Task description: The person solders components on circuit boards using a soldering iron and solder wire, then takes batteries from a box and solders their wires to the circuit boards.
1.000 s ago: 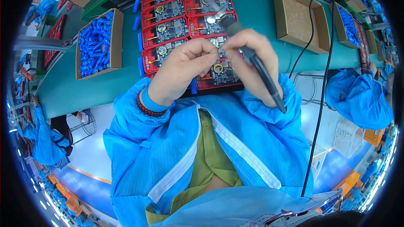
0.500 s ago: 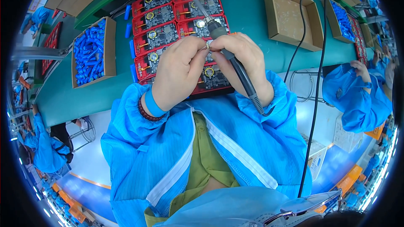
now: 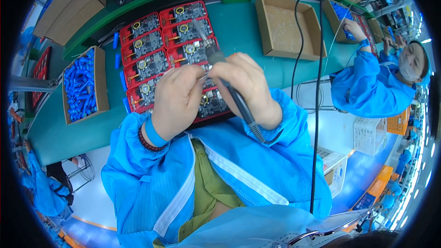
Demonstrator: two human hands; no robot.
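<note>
My left hand (image 3: 177, 97) is closed in a pinch, its fingertips meeting those of my right hand over the circuit boards. Between them is something small and thin, too little to make out. In my right hand (image 3: 248, 82) lies a dark-handled soldering iron (image 3: 237, 100), its metal tip pointing up and away from me, its cord running back past my wrist. Below both hands, red trays (image 3: 123, 41) hold several circuit boards (image 3: 188, 30), each with a round yellow-ringed part. My hands hide some of the nearer boards.
An open box of blue cylinders (image 3: 82, 82) stands on the left of the green bench (image 3: 48, 126); loose blue cylinders (image 3: 117, 60) lie beside the trays. A shallow cardboard box (image 3: 289, 30) is at the right, near hanging black cables (image 3: 318, 110). A co-worker in blue (image 3: 367, 89) sits farther right.
The view has turned, so bench, trays and hands appear farther left and lower. My fingers stay pinched together and the soldering iron stays in my right hand. More of the co-worker shows.
</note>
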